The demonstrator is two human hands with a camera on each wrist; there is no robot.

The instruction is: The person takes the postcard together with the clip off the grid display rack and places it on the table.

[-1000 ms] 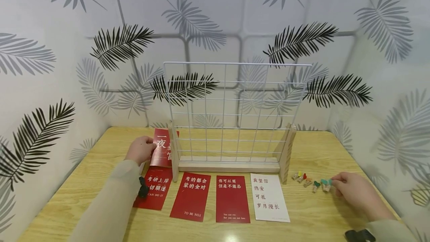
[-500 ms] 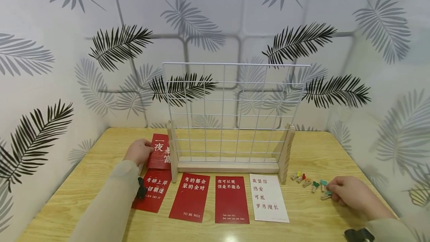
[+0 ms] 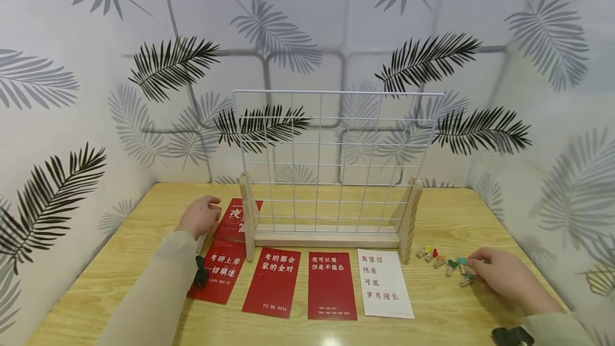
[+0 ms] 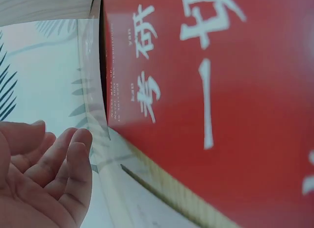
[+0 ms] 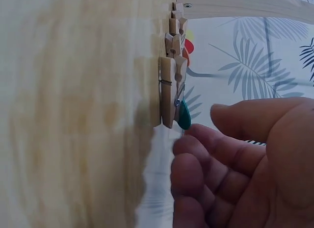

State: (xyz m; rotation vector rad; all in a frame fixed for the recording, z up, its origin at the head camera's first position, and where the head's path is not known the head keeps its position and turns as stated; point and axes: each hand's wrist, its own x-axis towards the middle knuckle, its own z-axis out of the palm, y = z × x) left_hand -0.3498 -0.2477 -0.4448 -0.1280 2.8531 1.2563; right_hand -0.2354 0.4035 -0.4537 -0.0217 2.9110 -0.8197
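Note:
My left hand (image 3: 199, 216) hovers beside the red card (image 3: 233, 231) at the back left, its fingers loosely bent with nothing between them. That card lies flat, partly hidden by the rack's left post. In the left wrist view, another red card (image 4: 255, 105) with white characters fills the right side. On the right, my right hand (image 3: 499, 274) is at the small wooden clothespins with coloured hearts. Its thumb and fingers stand apart around nothing in the right wrist view, the fingertips close to a clothespin (image 5: 168, 90) with a green heart (image 5: 184, 115); whether they touch cannot be told.
A white wire grid rack (image 3: 331, 164) on a wooden base (image 3: 326, 239) stands mid-table. In front lie a red card (image 3: 271, 287), a second red card (image 3: 332, 288) and a white card (image 3: 388, 304). Leaf-patterned walls (image 3: 307, 20) enclose the yellow wooden table (image 3: 447, 314).
My left hand has laid the back-left red card down, let go and drawn slightly away. My right hand has shifted among the teal clothespins, now spread apart, and its fingers hold none.

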